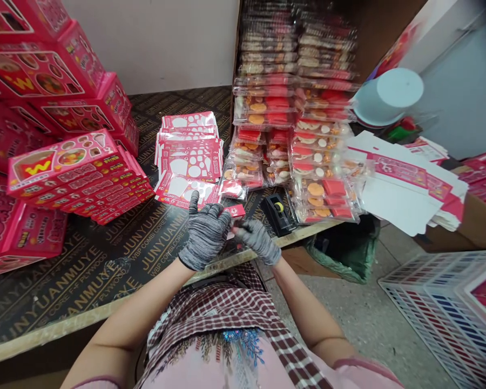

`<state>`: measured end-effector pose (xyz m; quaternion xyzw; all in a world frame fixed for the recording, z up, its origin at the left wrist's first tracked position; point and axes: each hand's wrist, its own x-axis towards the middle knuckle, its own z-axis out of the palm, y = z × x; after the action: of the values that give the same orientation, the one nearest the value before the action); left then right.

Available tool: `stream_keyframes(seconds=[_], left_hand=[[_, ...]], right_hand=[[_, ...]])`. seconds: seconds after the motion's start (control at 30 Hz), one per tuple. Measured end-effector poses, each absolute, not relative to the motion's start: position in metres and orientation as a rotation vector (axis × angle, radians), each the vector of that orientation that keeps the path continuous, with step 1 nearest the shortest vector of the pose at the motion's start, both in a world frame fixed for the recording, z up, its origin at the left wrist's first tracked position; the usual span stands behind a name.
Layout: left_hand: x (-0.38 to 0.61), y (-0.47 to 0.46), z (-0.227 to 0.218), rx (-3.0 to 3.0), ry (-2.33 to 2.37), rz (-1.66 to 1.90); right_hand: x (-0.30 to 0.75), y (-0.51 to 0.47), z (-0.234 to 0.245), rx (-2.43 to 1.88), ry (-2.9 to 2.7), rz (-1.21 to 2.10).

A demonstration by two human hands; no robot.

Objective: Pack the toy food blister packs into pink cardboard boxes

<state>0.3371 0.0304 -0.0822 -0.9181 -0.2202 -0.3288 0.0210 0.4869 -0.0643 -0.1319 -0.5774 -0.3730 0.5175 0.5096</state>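
In the head view, a gray-gloved left hand (pixel 206 232) is standing open, fingers spread, beside a stack of pink die-cut cards (pixel 188 156). The gloved right hand (pixel 259 241) is pinching a small pink paper slip (pixel 235 211) above a plywood workbench (pixel 85 270), near a tape dispenser (pixel 275 213).

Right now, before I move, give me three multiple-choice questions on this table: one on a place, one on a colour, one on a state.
1. Where is the tape dispenser?
A. on the floor
B. on the table beside the right hand
C. in the crate

2. What colour are the gloves?
A. white
B. red
C. grey

3. How do the pink cards lie?
A. flat in a pile
B. folded into boxes
C. on the floor

1: B, it stands on the table by that hand.
2: C, the knit shows grey.
3: A, they are stacked flat on the table.
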Motion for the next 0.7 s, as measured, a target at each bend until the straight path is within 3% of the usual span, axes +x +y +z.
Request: stream_keyframes(seconds=[0.13,0.23,0.3,0.37,0.43,0.6,0.63,0.7], left_hand=[[0.335,0.039,-0.077,-2.968,-0.823,-1.068],[0.313,0.05,-0.069,-3.138,-1.065,-1.613],[0.295,0.055,-0.066,-3.211,-1.257,-2.021],[0.277,0.058,-0.072,-3.266,-1.406,-2.248],[0.262,0.06,-0.088,-3.371,-1.527,-2.188],[0.25,0.066,-0.134,-3.643,-1.823,-1.177],[0.254,0.067,-0.139,-3.656,-1.858,-1.19],[0.266,0.065,-0.145,-3.67,-1.839,-1.566]], right_hand=[[0.466,-0.078,-0.163,-1.368,-1.003,1.536],[0.444,-0.088,-0.187,-1.049,-0.795,1.84],[0.441,-0.083,-0.194,-0.905,-0.57,1.767],[0.452,-0.068,-0.191,-0.909,-0.392,1.495],[0.471,-0.047,-0.179,-0.937,-0.278,1.215],[0.504,-0.008,-0.145,-1.0,-0.402,0.974],[0.504,-0.004,-0.142,-1.056,-0.473,0.917],[0.499,0.002,-0.141,-1.193,-0.639,0.766]])
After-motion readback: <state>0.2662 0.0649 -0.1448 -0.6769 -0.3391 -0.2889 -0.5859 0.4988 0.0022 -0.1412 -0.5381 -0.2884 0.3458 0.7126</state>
